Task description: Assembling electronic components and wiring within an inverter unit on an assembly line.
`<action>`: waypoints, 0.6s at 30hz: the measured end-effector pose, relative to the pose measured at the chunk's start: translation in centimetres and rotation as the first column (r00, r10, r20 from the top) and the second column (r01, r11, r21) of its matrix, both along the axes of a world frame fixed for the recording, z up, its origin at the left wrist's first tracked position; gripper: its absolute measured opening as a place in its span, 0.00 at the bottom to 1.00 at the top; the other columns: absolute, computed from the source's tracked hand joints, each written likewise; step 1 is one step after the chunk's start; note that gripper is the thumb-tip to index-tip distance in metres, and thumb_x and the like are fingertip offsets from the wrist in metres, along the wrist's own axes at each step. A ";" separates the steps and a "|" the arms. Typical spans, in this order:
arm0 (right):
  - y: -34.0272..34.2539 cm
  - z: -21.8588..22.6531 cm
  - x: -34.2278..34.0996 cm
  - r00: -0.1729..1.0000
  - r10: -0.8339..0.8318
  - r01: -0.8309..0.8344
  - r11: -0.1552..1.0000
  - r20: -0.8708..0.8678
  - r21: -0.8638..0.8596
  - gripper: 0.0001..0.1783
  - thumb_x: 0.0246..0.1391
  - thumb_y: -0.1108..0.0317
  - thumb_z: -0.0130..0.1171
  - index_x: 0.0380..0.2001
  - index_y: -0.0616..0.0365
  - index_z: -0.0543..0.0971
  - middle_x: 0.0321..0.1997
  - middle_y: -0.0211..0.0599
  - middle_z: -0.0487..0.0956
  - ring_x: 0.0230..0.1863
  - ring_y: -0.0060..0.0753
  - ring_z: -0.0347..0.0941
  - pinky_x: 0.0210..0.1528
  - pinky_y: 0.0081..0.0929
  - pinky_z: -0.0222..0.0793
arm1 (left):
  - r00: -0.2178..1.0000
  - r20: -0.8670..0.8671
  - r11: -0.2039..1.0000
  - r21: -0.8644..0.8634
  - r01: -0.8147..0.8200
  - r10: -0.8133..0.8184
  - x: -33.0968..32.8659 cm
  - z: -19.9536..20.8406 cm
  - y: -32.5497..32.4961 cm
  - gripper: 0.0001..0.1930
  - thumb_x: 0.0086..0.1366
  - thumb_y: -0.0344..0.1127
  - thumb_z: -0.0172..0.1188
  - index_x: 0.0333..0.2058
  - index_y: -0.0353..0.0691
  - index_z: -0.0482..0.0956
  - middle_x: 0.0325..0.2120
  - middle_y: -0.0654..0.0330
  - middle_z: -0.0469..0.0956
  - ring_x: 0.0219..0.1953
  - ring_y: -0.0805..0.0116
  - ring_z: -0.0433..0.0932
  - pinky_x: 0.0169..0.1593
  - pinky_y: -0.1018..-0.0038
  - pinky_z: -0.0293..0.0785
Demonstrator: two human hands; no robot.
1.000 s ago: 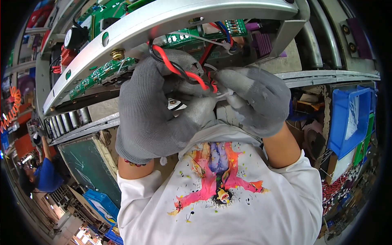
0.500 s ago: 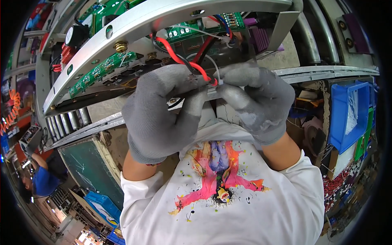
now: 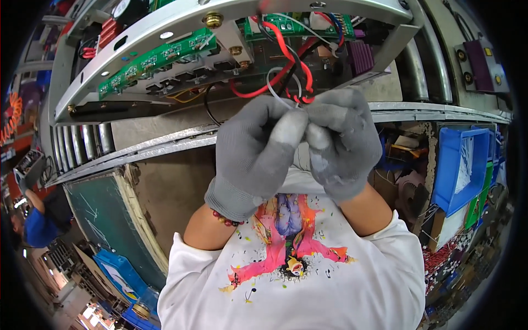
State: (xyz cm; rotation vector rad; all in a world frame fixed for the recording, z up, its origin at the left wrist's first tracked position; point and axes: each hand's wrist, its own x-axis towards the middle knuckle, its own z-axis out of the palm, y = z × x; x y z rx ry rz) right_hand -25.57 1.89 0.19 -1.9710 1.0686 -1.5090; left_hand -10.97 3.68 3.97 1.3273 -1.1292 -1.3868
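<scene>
Where the gloved fingertips meet, a white cable tie (image 3: 280, 100) is pinched in the left hand (image 3: 256, 146), its loop lying at eleven o'clock; whether anything is gripped by the right hand (image 3: 344, 143), curled at three, cannot be told. The white cable tie is judged light, springy and slick, best held by its tail. At twelve, red wire (image 3: 284, 47), presumably pliable, crowds it; access is limited by the aluminium frame (image 3: 184, 28). A fragile-looking green circuit board (image 3: 157, 63) is seen at ten.
</scene>
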 end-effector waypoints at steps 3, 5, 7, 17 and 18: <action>-0.4 0.1 -0.2 0.998 -0.003 -0.003 0.996 -0.057 -0.094 0.08 0.48 0.77 0.62 0.34 0.57 0.80 0.35 0.36 0.75 0.31 0.33 0.73 0.30 0.24 0.69 | 0.983 -0.138 0.986 0.130 -0.104 0.122 -0.5 0.8 -0.8 0.10 0.65 0.35 0.56 0.31 0.32 0.76 0.21 0.64 0.75 0.20 0.82 0.69 0.24 0.82 0.66; 0.9 0.2 0.0 0.995 0.017 -0.024 0.997 -0.097 -0.072 0.10 0.46 0.77 0.62 0.35 0.57 0.80 0.35 0.35 0.75 0.31 0.33 0.72 0.30 0.25 0.68 | 0.973 -0.131 0.977 0.122 -0.176 0.191 -0.8 0.7 -1.3 0.11 0.65 0.36 0.56 0.31 0.32 0.76 0.20 0.65 0.74 0.18 0.83 0.68 0.22 0.82 0.65; 1.6 -0.7 -0.2 0.985 0.063 -0.095 0.976 -0.162 -0.198 0.15 0.39 0.75 0.63 0.36 0.56 0.81 0.36 0.35 0.75 0.31 0.34 0.71 0.31 0.31 0.67 | 0.951 -0.114 0.958 0.007 -0.287 0.286 -1.2 -0.4 -1.8 0.12 0.65 0.36 0.57 0.31 0.31 0.76 0.17 0.66 0.72 0.15 0.83 0.67 0.18 0.83 0.62; -0.6 1.6 -1.1 0.989 0.146 -0.144 0.928 0.020 0.344 0.12 0.51 0.67 0.59 0.37 0.60 0.74 0.25 0.43 0.77 0.24 0.48 0.73 0.26 0.35 0.70 | 0.967 0.067 0.963 -0.133 -0.234 0.244 -0.6 -1.3 -2.1 0.14 0.62 0.37 0.61 0.29 0.28 0.79 0.18 0.63 0.75 0.21 0.82 0.69 0.24 0.80 0.65; -1.0 1.7 -0.3 0.986 0.125 -0.082 0.941 -0.113 0.328 0.11 0.51 0.66 0.59 0.36 0.60 0.74 0.26 0.45 0.77 0.25 0.50 0.74 0.26 0.38 0.70 | 0.969 0.067 0.963 -0.145 -0.225 0.237 -0.4 -0.9 -2.2 0.14 0.62 0.37 0.61 0.29 0.28 0.79 0.18 0.63 0.75 0.21 0.82 0.69 0.24 0.80 0.65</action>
